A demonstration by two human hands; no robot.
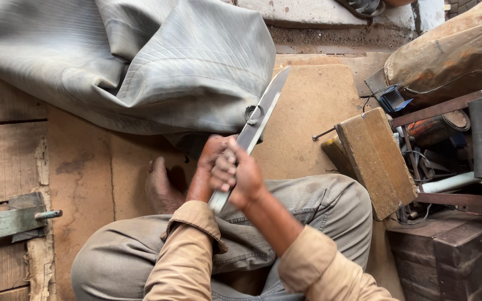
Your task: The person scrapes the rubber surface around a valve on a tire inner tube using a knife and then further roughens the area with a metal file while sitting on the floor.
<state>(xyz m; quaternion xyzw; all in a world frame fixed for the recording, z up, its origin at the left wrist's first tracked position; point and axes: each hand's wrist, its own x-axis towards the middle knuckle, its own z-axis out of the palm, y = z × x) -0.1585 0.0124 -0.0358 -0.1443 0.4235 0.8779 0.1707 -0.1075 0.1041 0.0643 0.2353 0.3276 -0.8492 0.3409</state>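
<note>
A long flat metal blade (261, 116) slants from my lap up toward a big grey rubber tube (140, 61) lying on the floor. My right hand (239, 177) is closed round the blade's lower part. My left hand (210, 153) reaches forward beside the blade, near the tube's edge and its metal ring valve (254, 113); whether it grips anything is hidden behind the right hand. I sit on the floor in khaki trousers, with a bare foot (162, 188) to the left of my hands.
A worn wooden block (376, 159) stands right of my knee. Behind it lie metal bars, a white pipe (454, 181), a can and wires. A brown sack (447, 47) sits top right. A metal latch (12, 221) is fixed to planks at left.
</note>
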